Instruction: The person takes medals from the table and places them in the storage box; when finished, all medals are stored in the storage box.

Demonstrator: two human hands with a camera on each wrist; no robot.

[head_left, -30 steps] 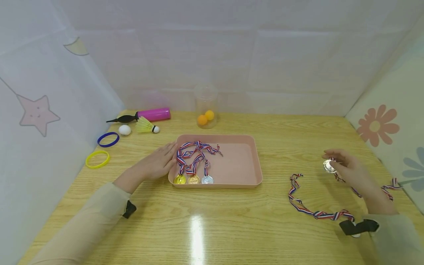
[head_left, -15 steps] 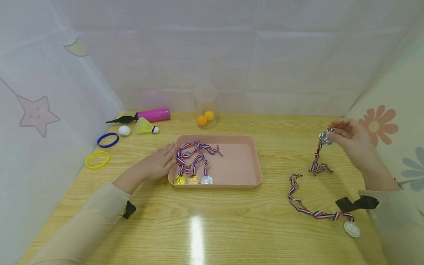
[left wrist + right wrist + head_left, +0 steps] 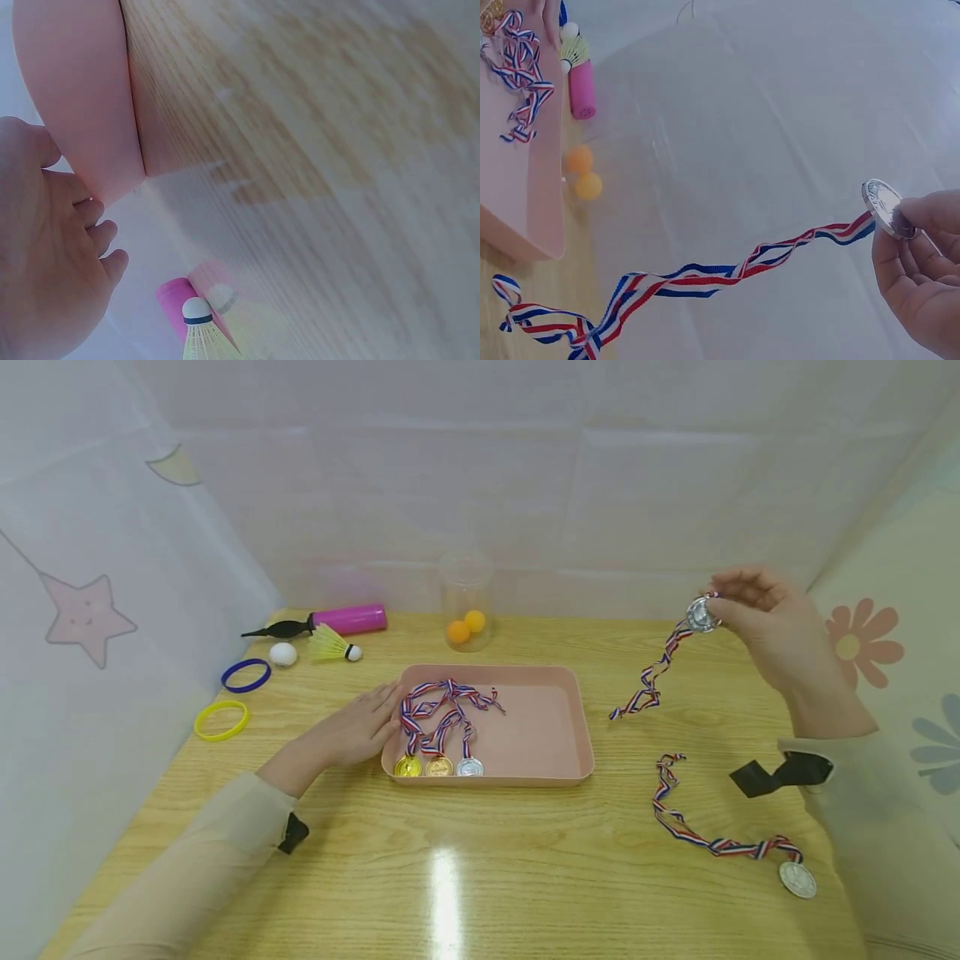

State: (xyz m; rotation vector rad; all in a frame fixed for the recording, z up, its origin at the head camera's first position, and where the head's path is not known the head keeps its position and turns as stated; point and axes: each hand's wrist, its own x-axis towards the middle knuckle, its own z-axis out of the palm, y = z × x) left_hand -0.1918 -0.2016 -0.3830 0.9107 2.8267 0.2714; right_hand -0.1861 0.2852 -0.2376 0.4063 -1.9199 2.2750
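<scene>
My right hand [image 3: 757, 610] is raised above the table's right side and pinches a silver medal [image 3: 702, 614] [image 3: 885, 208] by its disc. Its striped ribbon [image 3: 648, 681] [image 3: 705, 281] hangs down to the left, clear of the table. A pink tray [image 3: 555, 735] in the middle holds three medals [image 3: 438, 767] with tangled ribbons. My left hand [image 3: 360, 727] [image 3: 52, 285] lies flat with straight fingers against the tray's left rim. Another silver medal [image 3: 797, 878] with its ribbon lies on the table at the front right.
At the back left lie a pink pump [image 3: 347, 619], a yellow shuttlecock [image 3: 330, 646], a white ball [image 3: 282, 654], a blue ring [image 3: 245, 676] and a yellow ring [image 3: 221, 721]. A clear jar [image 3: 466, 602] with two orange balls stands behind the tray. Soft walls close three sides.
My right hand has lifted the silver medal up and back from the table, and its ribbon now hangs free in the air. The left hand has stayed at the tray.
</scene>
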